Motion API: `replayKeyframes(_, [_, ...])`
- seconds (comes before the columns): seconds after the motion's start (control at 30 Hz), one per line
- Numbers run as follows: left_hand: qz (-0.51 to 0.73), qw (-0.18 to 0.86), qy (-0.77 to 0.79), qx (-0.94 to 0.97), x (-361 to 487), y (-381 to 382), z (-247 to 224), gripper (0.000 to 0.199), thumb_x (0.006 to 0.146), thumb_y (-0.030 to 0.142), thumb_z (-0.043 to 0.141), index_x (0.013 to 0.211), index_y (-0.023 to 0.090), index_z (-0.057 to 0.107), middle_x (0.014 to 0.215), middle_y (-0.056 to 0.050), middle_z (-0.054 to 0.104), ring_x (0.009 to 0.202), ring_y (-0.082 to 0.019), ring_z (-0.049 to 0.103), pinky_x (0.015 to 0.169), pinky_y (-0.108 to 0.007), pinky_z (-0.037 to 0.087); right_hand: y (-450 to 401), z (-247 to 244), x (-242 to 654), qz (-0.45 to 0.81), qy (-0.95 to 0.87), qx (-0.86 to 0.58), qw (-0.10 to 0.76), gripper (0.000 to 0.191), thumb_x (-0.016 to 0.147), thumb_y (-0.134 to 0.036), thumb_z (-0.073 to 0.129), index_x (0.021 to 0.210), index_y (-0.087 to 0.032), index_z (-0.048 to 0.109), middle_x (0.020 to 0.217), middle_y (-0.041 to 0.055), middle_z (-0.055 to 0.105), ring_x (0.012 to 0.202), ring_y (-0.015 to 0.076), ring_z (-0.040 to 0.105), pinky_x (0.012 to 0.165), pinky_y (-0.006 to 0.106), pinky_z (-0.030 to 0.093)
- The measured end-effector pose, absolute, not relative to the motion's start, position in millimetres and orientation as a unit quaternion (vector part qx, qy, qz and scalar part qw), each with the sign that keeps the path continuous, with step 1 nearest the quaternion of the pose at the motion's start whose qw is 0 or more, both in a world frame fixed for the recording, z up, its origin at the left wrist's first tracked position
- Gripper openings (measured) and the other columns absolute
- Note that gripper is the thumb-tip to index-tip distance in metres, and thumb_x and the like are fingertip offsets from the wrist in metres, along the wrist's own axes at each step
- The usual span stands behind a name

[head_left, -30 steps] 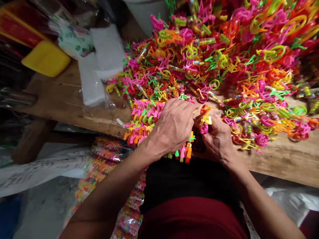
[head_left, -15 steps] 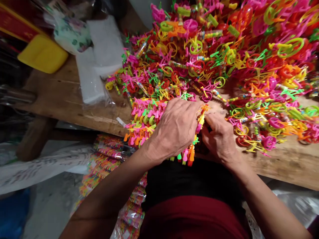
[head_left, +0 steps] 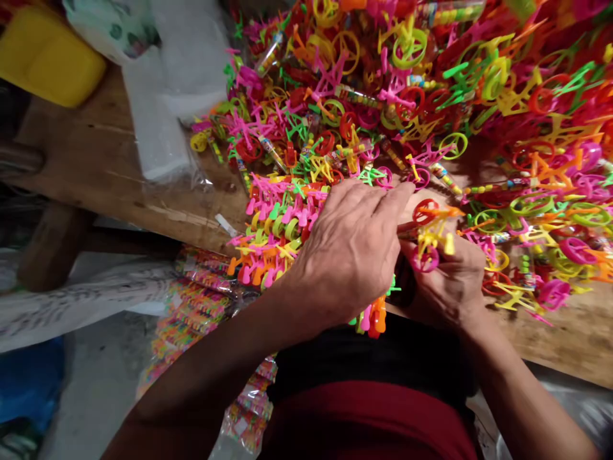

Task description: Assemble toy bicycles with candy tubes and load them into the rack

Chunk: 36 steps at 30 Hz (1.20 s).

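Observation:
Bright plastic toy bicycles stand in tight rows (head_left: 268,236) at the wooden table's front edge. My left hand (head_left: 357,249) lies over the right end of these rows, its fingers bent together on them; the fingertips are partly hidden. Just to its right, my right hand (head_left: 453,275) pinches one toy bicycle (head_left: 431,239) with a red wheel, yellow and orange parts and a magenta wheel. A few more toys (head_left: 373,316) stick out below my left palm. Behind both hands spreads a large loose heap of similar toys (head_left: 407,96), some with clear tubes of coloured candy.
White plastic bags (head_left: 163,140) and a yellow container (head_left: 50,57) lie at the back left of the wooden table (head_left: 96,166). Below the front edge hang or lie clear packs of toys (head_left: 191,326). A blue thing (head_left: 29,383) is on the floor at lower left.
The view has shifted and come closer to the table. My right hand has moved away from my left, and the toy bicycle at its fingers now shows more fully.

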<state>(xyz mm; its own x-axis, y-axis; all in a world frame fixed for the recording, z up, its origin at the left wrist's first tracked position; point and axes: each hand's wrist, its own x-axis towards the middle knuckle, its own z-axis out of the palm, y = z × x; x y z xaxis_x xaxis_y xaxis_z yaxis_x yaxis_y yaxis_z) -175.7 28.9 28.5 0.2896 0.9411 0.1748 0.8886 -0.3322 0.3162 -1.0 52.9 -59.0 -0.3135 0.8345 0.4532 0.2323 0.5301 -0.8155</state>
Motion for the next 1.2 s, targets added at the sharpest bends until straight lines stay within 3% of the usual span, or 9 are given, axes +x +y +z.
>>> replayKeyframes(0.27, [0.158, 0.097, 0.578, 0.795, -176, 30, 31, 0.05, 0.098, 0.018, 0.032, 0.14, 0.014, 0.058, 0.118, -0.011, 0.071, 0.121, -0.028, 0.061, 0.113, -0.049, 0.039, 53, -42, -9, 0.23, -0.823, -0.347, 0.387, 0.025, 0.084, -0.004, 0.052, 0.072, -0.024, 0.043, 0.067, -0.0016, 0.049, 0.063, 0.0155, 0.046, 0.061, 0.03, 0.038])
replayKeyframes(0.4, [0.163, 0.114, 0.576, 0.793, -176, 30, 35, 0.05, 0.099, 0.02, 0.031, 0.142, 0.014, 0.057, 0.124, -0.011, 0.071, 0.123, -0.027, 0.061, 0.113, -0.048, 0.04, 51, -48, -16, 0.211, -0.83, -0.359, 0.371, 0.022, 0.081, -0.003, 0.05, 0.075, -0.024, 0.046, 0.073, 0.001, 0.052, 0.069, 0.0178, 0.049, 0.062, 0.031, 0.039])
replayKeyframes(0.57, [0.151, 0.108, 0.551, 0.814, -175, 26, 40, 0.043, 0.101, 0.026, 0.041, 0.14, 0.022, 0.059, 0.148, -0.007, 0.061, 0.139, -0.026, 0.053, 0.118, -0.048, 0.035, 48, -61, -13, 0.222, -0.831, -0.339, 0.381, 0.019, 0.087, -0.006, 0.046, 0.086, -0.023, 0.055, 0.087, 0.0059, 0.062, 0.083, 0.0214, 0.059, 0.072, 0.034, 0.049])
replayKeyframes(0.67, [0.144, 0.1, 0.535, 0.826, -175, 25, 38, 0.042, 0.101, 0.027, 0.044, 0.14, 0.022, 0.06, 0.141, -0.006, 0.067, 0.132, -0.025, 0.059, 0.114, -0.048, 0.036, 50, -52, -3, 0.224, -0.84, -0.321, 0.376, 0.02, 0.091, -0.01, 0.049, 0.102, -0.021, 0.061, 0.1, 0.009, 0.069, 0.096, 0.0232, 0.065, 0.08, 0.036, 0.053])
replayKeyframes(0.77, [0.14, 0.095, 0.537, 0.827, -174, 26, 36, 0.041, 0.101, 0.026, 0.044, 0.138, 0.018, 0.06, 0.135, -0.008, 0.07, 0.124, -0.025, 0.062, 0.111, -0.048, 0.036, 64, -36, 7, 0.151, -0.832, -0.39, 0.364, 0.025, 0.095, -0.014, 0.05, 0.115, -0.021, 0.063, 0.107, 0.01, 0.071, 0.097, 0.0228, 0.066, 0.081, 0.036, 0.053])
replayKeyframes(0.9, [0.128, 0.085, 0.548, 0.822, -172, 26, 38, 0.037, 0.101, 0.025, 0.044, 0.132, 0.016, 0.063, 0.134, -0.009, 0.069, 0.123, -0.027, 0.061, 0.11, -0.048, 0.036, 100, -28, 0, 0.014, -0.805, -0.535, 0.255, 0.023, 0.095, -0.015, 0.048, 0.102, -0.017, 0.07, 0.1, 0.0164, 0.069, 0.099, 0.0308, 0.06, 0.084, 0.046, 0.047])
replayKeyframes(1.0, [0.121, 0.096, 0.545, 0.824, -171, 26, 42, 0.037, 0.102, 0.029, 0.044, 0.131, 0.014, 0.063, 0.136, -0.009, 0.068, 0.125, -0.027, 0.06, 0.11, -0.048, 0.036, 123, -29, -14, -0.01, -0.799, -0.576, 0.176, 0.026, 0.092, -0.012, 0.046, 0.086, -0.015, 0.071, 0.088, 0.017, 0.066, 0.099, 0.0332, 0.056, 0.087, 0.052, 0.042])
replayKeyframes(1.1, [0.127, 0.104, 0.542, 0.824, -172, 26, 43, 0.038, 0.101, 0.028, 0.045, 0.132, 0.014, 0.063, 0.138, -0.009, 0.067, 0.128, -0.026, 0.059, 0.113, -0.047, 0.035, 129, -19, -18, -0.015, -0.793, -0.589, 0.152, 0.027, 0.093, -0.012, 0.048, 0.081, -0.016, 0.071, 0.085, 0.0143, 0.067, 0.099, 0.0314, 0.056, 0.089, 0.052, 0.04])
replayKeyframes(1.2, [0.134, 0.105, 0.549, 0.818, -173, 27, 43, 0.037, 0.099, 0.024, 0.046, 0.131, 0.015, 0.064, 0.136, -0.008, 0.069, 0.126, -0.025, 0.061, 0.114, -0.047, 0.035, 119, 1, -7, -0.037, -0.784, -0.596, 0.169, 0.024, 0.094, -0.025, 0.055, 0.079, -0.018, 0.072, 0.085, 0.0121, 0.069, 0.092, 0.0292, 0.058, 0.085, 0.047, 0.041])
